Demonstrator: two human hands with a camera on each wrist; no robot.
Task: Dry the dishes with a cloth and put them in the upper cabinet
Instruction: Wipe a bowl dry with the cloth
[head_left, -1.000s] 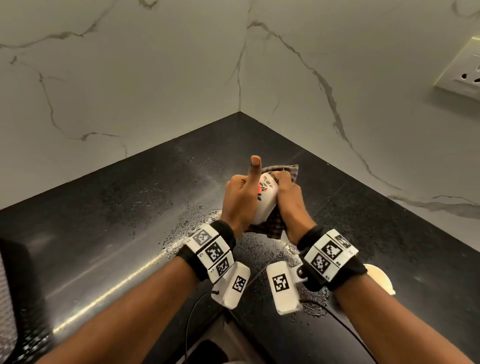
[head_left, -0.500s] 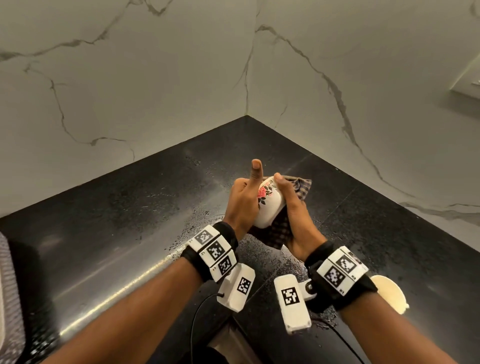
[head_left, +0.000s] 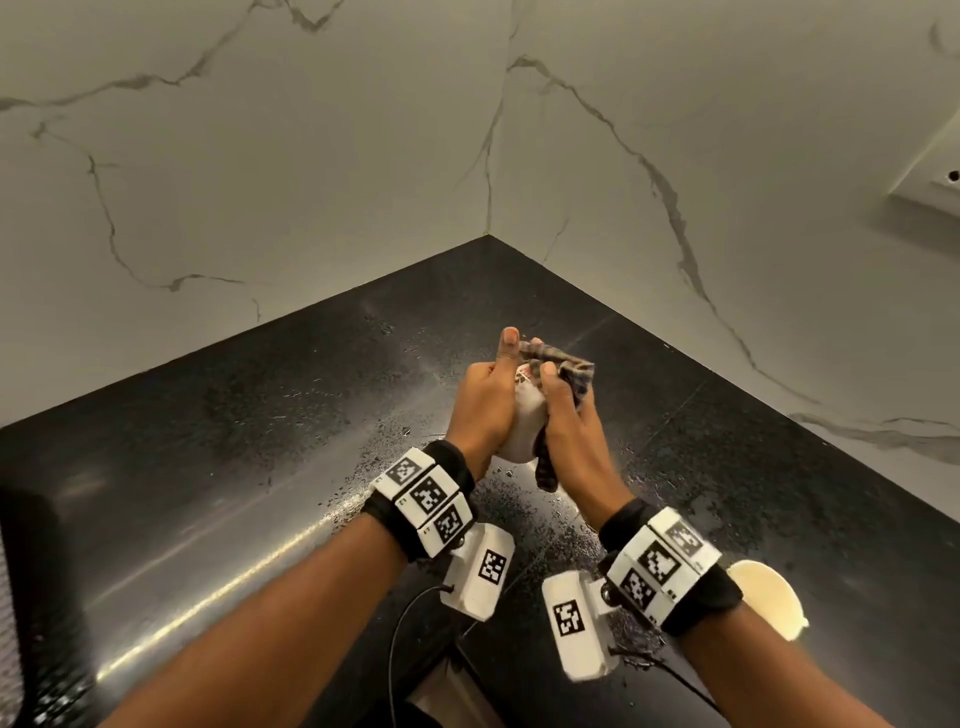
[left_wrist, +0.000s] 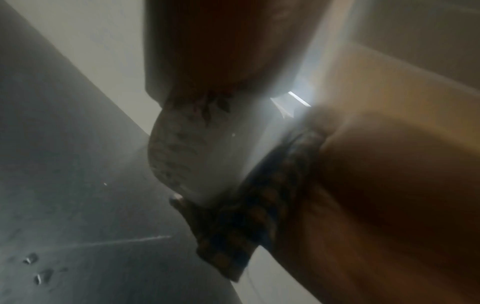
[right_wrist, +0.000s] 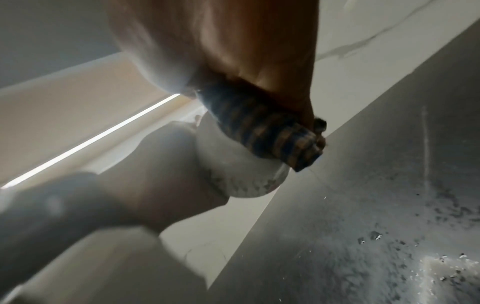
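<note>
1. Table (head_left: 218, 467): black polished stone with a speckled sheen, filling a corner. I see water droplets (head_left: 363, 499) scattered across it below the hands.
2. Walls (head_left: 260, 182): pale marble-look panels with grey veins, meeting at the corner behind the hands. A white socket plate (head_left: 930, 182) is fixed on the right-hand wall.
3. Cream round dish (head_left: 769, 597): smooth, lying on the table at the right, partly hidden behind my right wrist band.
4. Cup (head_left: 524, 426): white glazed ceramic, rounded body, a red floral print near its rim. It is held up above the table between both hands, clear of the surface.
5. Cloth (head_left: 571, 371): dark checked fabric, bunched over the cup's mouth, one tail hanging beside the right palm.
6. Left hand (head_left: 480, 410): grip curled round the cup's side, thumb pointing straight up.
7. Right hand (head_left: 569, 431): grip pinching the cloth and pressing it against the cup.
8. Wrist views: blurred; cup and cloth fill them.
</note>
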